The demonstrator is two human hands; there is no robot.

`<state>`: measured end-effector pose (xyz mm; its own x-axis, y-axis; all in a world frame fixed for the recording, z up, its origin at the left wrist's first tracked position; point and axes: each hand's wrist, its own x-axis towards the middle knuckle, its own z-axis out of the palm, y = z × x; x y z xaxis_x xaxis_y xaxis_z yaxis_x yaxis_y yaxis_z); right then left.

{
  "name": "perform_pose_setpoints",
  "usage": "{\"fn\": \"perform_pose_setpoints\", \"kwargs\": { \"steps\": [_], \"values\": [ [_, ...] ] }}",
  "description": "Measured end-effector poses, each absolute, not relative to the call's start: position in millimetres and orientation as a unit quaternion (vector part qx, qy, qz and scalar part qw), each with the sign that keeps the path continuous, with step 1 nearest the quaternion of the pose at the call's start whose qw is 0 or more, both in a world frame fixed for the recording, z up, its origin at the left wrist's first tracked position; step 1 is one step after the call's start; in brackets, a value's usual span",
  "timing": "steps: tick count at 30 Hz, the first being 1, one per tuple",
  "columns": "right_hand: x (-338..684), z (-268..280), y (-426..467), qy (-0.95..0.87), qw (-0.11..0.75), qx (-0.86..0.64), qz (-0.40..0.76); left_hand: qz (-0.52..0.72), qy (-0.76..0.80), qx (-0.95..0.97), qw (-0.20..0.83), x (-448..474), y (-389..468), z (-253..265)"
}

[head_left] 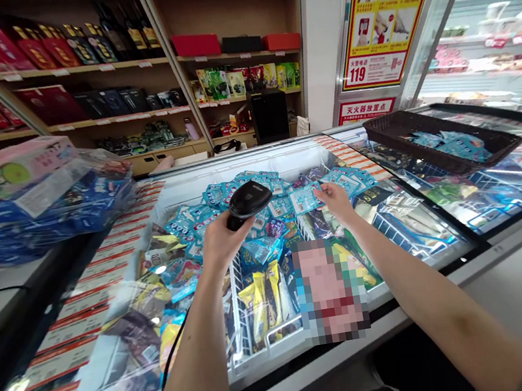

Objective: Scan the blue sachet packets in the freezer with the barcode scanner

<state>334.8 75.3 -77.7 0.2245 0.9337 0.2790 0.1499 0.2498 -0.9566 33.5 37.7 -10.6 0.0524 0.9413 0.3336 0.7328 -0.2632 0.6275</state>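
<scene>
My left hand (223,241) is wrapped round a black barcode scanner (250,198), whose head tilts to the upper right above the freezer. A dark cable hangs down along my left forearm. In the fingers of my right hand (336,200) is a light blue packet (306,199), pinched at its right edge. Many similar blue packets (196,221) lie spread on the glass top around both hands. A smaller group of these packets (350,180) sits just to the right of my right hand.
Under the glass, white wire baskets hold wrapped ice creams (263,307). A dark brown tray (491,146) with more blue packets stands at the right. Plastic-wrapped boxes (18,194) are stacked at the left. Orange-striped price labels (84,303) line the glass. Shelves (238,53) stand behind.
</scene>
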Motion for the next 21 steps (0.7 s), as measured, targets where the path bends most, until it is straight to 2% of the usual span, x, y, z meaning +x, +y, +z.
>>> {"fn": "perform_pose_setpoints", "kwargs": {
  "steps": [3, 13, 21],
  "values": [
    [336.3, -80.1, 78.6, -0.522, 0.611, -0.508, 0.309, 0.354, 0.583, 0.714, 0.158, 35.0, 37.0, -10.6],
    [336.4, -75.1, 77.8, -0.502, 0.618, -0.506, 0.333, 0.338, 0.561, 0.728, 0.201, 40.1, 35.5, -13.2],
    [337.1, -77.6, 78.9, -0.502, 0.615, -0.523, 0.311, 0.321, 0.551, 0.744, 0.201, 42.3, 33.3, -11.3]
  ]
}}
